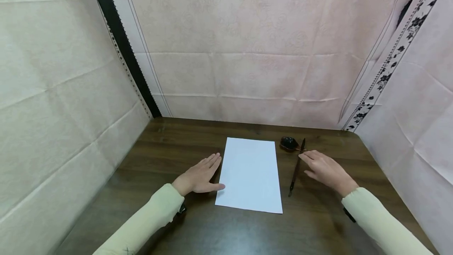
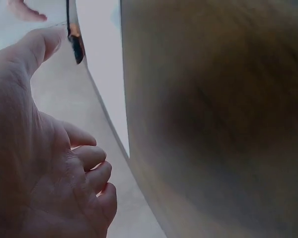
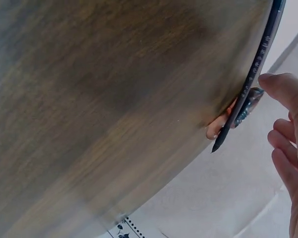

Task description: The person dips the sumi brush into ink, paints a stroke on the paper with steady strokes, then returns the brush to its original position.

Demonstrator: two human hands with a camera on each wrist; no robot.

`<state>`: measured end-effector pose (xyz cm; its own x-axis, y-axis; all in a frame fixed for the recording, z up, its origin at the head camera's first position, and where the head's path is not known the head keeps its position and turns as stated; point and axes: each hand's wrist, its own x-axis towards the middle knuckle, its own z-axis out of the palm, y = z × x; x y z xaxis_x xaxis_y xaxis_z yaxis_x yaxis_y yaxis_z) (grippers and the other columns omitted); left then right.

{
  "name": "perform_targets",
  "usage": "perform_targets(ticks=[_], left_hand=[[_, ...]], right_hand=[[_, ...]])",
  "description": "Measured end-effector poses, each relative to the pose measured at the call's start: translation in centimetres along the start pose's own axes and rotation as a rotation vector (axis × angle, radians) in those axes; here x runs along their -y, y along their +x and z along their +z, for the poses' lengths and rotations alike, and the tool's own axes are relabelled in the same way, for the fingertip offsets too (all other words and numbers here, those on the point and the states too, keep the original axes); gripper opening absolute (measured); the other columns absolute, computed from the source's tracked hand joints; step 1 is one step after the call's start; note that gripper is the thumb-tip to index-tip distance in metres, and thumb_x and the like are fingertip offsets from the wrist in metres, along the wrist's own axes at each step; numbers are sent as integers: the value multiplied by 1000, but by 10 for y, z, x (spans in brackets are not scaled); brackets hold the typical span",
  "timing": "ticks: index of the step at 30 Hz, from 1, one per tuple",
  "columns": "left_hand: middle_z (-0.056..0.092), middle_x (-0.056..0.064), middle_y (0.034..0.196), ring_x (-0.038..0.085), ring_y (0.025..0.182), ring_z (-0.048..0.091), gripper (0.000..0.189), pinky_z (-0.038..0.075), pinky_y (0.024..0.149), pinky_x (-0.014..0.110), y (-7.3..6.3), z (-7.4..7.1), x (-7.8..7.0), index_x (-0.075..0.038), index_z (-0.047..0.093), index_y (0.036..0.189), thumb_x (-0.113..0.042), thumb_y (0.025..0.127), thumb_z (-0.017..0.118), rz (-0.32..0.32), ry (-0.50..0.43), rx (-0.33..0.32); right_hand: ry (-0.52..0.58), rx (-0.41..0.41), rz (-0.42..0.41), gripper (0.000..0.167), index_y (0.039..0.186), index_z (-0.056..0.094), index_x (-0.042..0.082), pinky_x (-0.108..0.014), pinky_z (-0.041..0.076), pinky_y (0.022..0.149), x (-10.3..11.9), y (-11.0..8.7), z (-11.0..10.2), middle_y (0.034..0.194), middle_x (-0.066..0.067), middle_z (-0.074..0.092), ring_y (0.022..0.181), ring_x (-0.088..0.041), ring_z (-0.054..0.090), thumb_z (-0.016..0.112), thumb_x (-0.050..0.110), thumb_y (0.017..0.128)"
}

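A blank white sheet of paper (image 1: 249, 174) lies on the dark wooden table. My left hand (image 1: 201, 174) is beside its left edge, fingers extended, with the thumb reaching over the paper. In the left wrist view the left hand (image 2: 54, 158) shows its palm and holds nothing. To the right of the paper lies a writing brush (image 1: 295, 173) with a dark pointed tip and small characters along its shaft (image 3: 257, 63). My right hand (image 1: 327, 171) is at the brush, fingertips by the shaft and not wrapped round it; whether they touch is unclear.
A small glossy black object with a brownish rim (image 1: 289, 143) sits near the far end of the brush. Pale cloth (image 1: 247, 50) hangs behind the table and along both sides. The wooden tabletop (image 1: 247, 231) extends in front of the paper.
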<state>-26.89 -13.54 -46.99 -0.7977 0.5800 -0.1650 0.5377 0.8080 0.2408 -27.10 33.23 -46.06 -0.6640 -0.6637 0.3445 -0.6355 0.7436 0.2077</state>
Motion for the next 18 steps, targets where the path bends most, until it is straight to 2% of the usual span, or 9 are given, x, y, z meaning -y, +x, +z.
perform_targets(ticks=[11, 18], left_hand=[[13, 14, 179, 30, 167, 14, 105, 20, 135, 47, 3, 5, -8, -2, 20, 168, -69, 97, 57, 11, -15, 65], [12, 11, 180, 28, 167, 14, 105, 20, 135, 46, 4, 8, -12, -4, 19, 169, -70, 96, 58, 5, -16, 104]], right_hand=[[-65, 87, -49, 46, 119, 72, -2, -49, 62, 94, -2, 12, 17, 118, -19, 75, 111, -38, 74, 92, 8, 79], [-107, 41, -95, 45, 115, 74, -1, -47, 64, 90, -7, 12, 28, 113, -17, 77, 106, -37, 76, 94, 4, 74]])
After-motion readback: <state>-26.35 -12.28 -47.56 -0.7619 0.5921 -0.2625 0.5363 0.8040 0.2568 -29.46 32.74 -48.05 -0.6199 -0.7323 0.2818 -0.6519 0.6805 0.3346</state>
